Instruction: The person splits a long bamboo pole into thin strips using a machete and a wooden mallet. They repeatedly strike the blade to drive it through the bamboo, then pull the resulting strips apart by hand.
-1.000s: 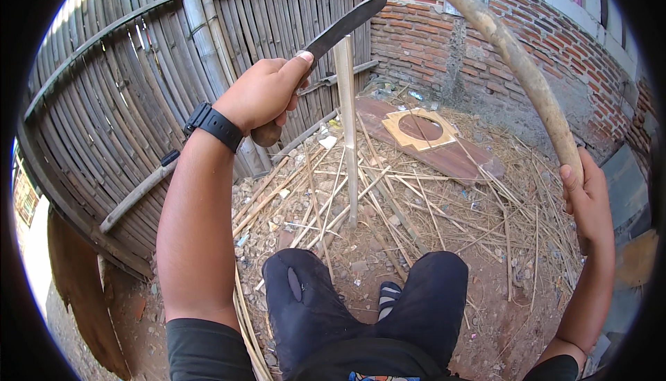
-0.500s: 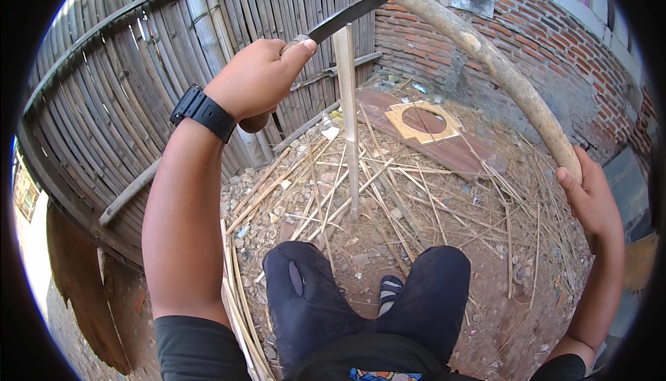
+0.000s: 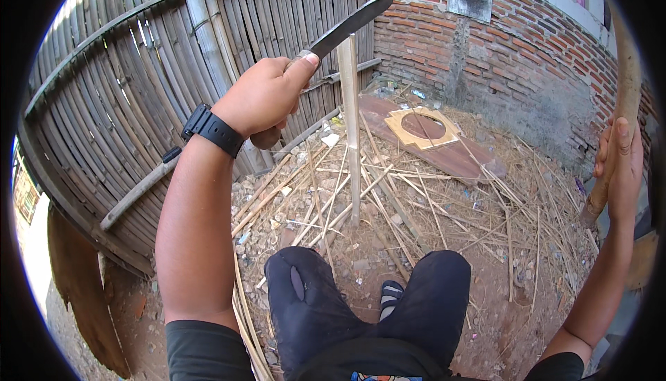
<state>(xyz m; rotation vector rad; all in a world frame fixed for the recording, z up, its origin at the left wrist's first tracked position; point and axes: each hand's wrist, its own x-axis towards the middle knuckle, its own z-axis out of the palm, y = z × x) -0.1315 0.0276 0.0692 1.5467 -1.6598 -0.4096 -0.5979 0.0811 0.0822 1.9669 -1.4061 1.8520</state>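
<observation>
Head view, sizing up the risks: left hand (image 3: 263,97) wrapped tight round a long dark steel machete (image 3: 350,24), blade hovering over an upright pale split bamboo strip (image 3: 352,131). Right hand (image 3: 619,166) loosely gripping a thick brown bamboo pole (image 3: 621,90). Probably glancing off that unsteadied strip, swinging down toward black-trousered knees (image 3: 374,305).

Bright daylight, sharp focus, fisheye bending and dark rim.
</observation>
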